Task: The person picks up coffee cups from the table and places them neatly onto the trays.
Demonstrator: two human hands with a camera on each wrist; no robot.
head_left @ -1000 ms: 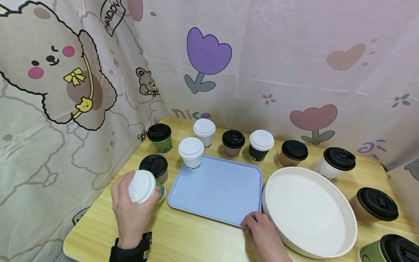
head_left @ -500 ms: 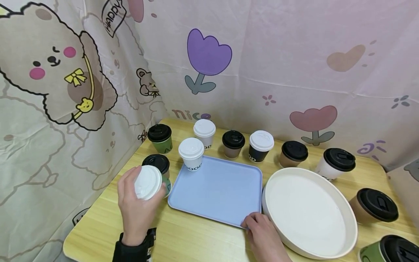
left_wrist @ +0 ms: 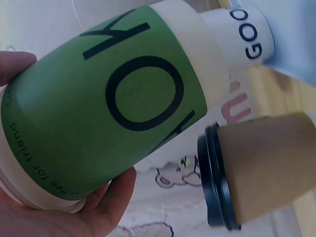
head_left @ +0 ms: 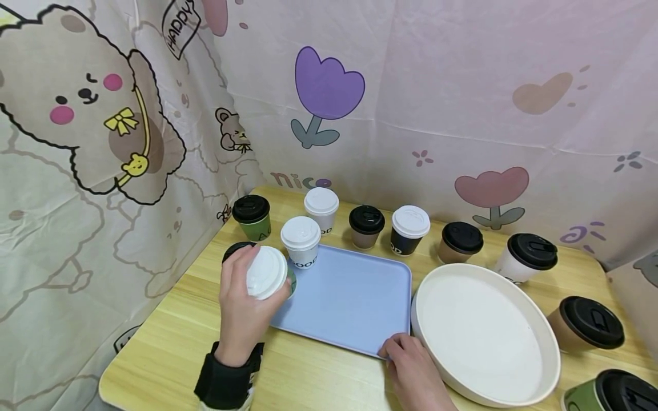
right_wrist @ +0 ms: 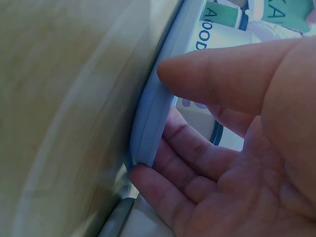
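Note:
My left hand grips a paper cup with a white lid, held over the left edge of the blue tray. In the left wrist view the cup's green sleeve shows, the thumb and fingers around its lidded end. A white cup with a white lid stands at the tray's far left corner. Partly hidden behind my left hand is a brown cup with a black lid. My right hand pinches the tray's near right corner, thumb against the rim.
A round cream dish sits against the tray's right side. Lidded cups line the back, among them a green one and a black one with a white lid. A brown cup and a green cup stand at the right.
My left hand has carried the green cup rightward, from beside the brown cup to above the tray's left edge. The right hand stays at the tray's corner.

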